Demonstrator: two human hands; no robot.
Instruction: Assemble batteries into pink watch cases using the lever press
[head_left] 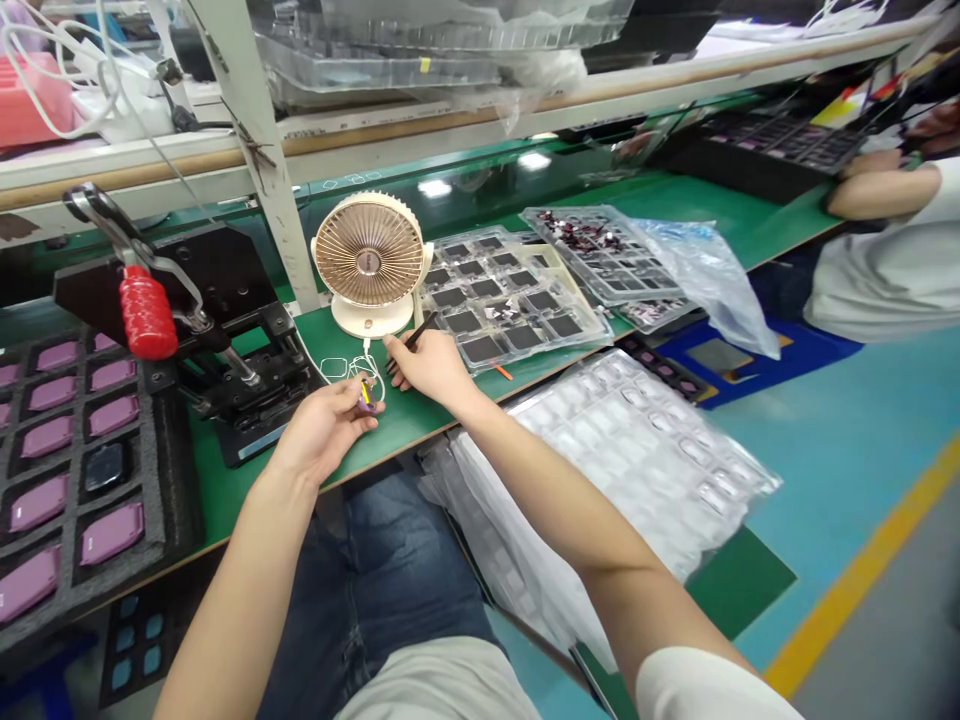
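Note:
My left hand (326, 425) pinches a small purple part (367, 397) with a yellow strip on it, above the green table near its front edge. Just to the right, my right hand (427, 368) holds a slim black tool (421, 330), perhaps tweezers, its upper end pointing up and to the right. Behind both hands stands a small cream fan (369, 262), with a white cable (367, 362) coiled below it. Clear trays (491, 300) with dark square pieces lie to the right of the fan. An orange stick (503, 372) is by their front edge.
A black press (259, 370) with a red handle (148, 312) stands left. Beside it, a foam tray (176, 480) holds purple cases. Bagged trays (637, 450) lie low at the right, below the table edge. Another person's arm (885, 190) is at the far right. A shelf (420, 130) runs overhead.

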